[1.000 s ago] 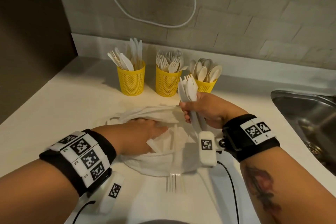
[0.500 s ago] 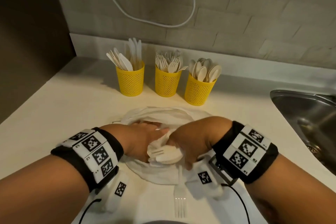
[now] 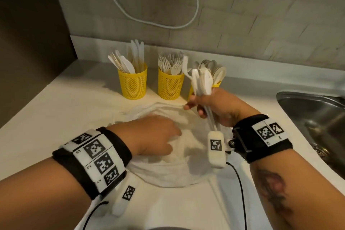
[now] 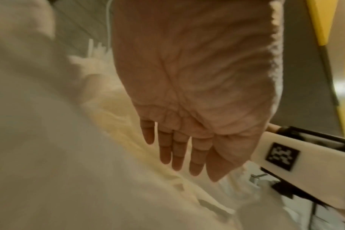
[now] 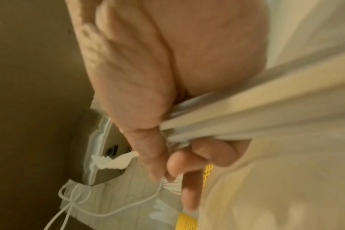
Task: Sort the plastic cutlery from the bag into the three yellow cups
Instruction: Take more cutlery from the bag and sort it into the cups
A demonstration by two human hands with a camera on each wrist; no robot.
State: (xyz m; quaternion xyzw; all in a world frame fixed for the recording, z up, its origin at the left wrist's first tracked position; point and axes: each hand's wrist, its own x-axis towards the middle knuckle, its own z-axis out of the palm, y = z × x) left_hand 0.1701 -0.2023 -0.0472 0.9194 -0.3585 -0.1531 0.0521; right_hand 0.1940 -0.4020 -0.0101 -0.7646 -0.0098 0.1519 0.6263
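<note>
The right hand [image 3: 214,107] grips a bundle of white plastic cutlery [image 3: 202,80] by the handles, fingers and thumb curled around the shafts; the wrist view shows the same shafts [image 5: 246,112] crossing the palm and clamped under the curled fingers [image 5: 211,152]. The utensil heads project upward and away from the grip, and the handle ends project downward past the heel of the hand toward the wrist camera. The types of utensil in the bundle cannot be told. The gripping hand is raised above the far right edge of the white bag [image 3: 179,158], which lies flat on the counter [image 3: 56,110]. Beyond the grip stand the three yellow cups in a row: the right cup [image 3: 217,84], holding spoons, is directly behind the bundle and mostly hidden by it; the middle cup [image 3: 170,87], holding forks, is just to the left of the bundle; the left cup [image 3: 133,86], holding knives, is farther left. The left hand [image 3: 151,134] lies palm down on the bag with its fingers straight and together, holding nothing; the wrist view confirms the extended fingers [image 4: 177,152] over the bag fabric [image 4: 69,155]. A metal sink [image 3: 317,117] lies to the right of the gripping hand.
</note>
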